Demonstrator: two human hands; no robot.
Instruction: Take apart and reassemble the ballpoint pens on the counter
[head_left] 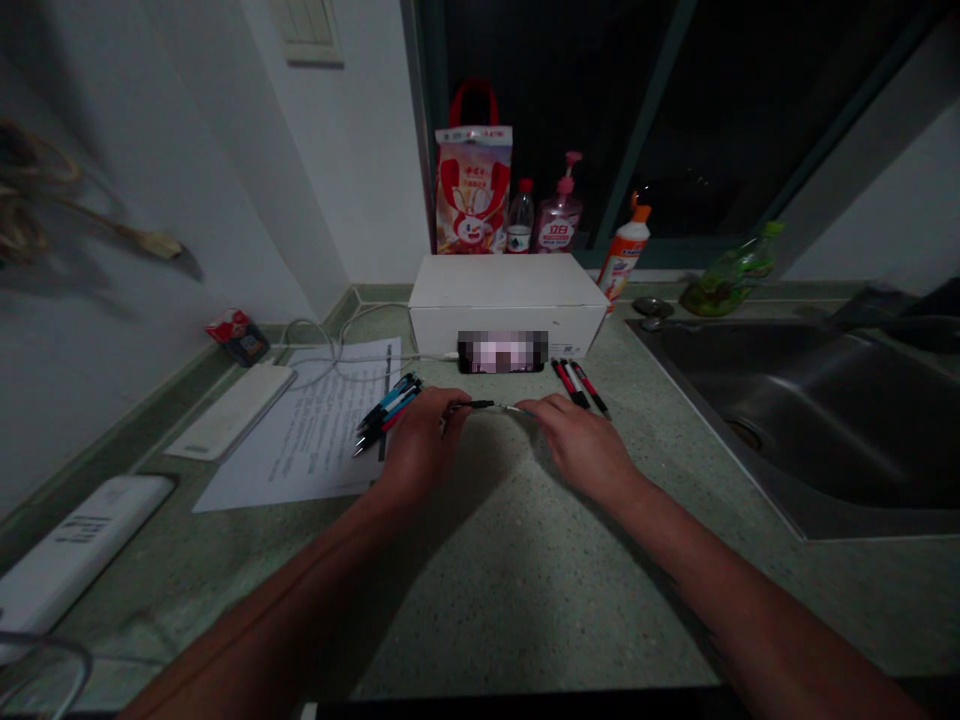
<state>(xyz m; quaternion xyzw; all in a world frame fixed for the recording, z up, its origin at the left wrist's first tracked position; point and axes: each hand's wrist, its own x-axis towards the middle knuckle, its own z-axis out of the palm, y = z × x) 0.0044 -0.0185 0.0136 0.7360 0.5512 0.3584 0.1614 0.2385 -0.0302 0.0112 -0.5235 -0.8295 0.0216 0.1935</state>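
My left hand is closed, its fingertips pinching a black pen part held level above the counter. Opposite it, my right hand pinches a thin pale pen part with a bit of blue at the fingers. The two parts meet or nearly meet end to end between my hands; I cannot tell if they are joined. Beside my left hand lies a bunch of blue, black and red pens. Several red and black pens lie just beyond my right hand.
A phone leans against a white box behind my hands. At left are a printed sheet, a white flat device and a power strip. The steel sink is at right. Bottles stand behind the box.
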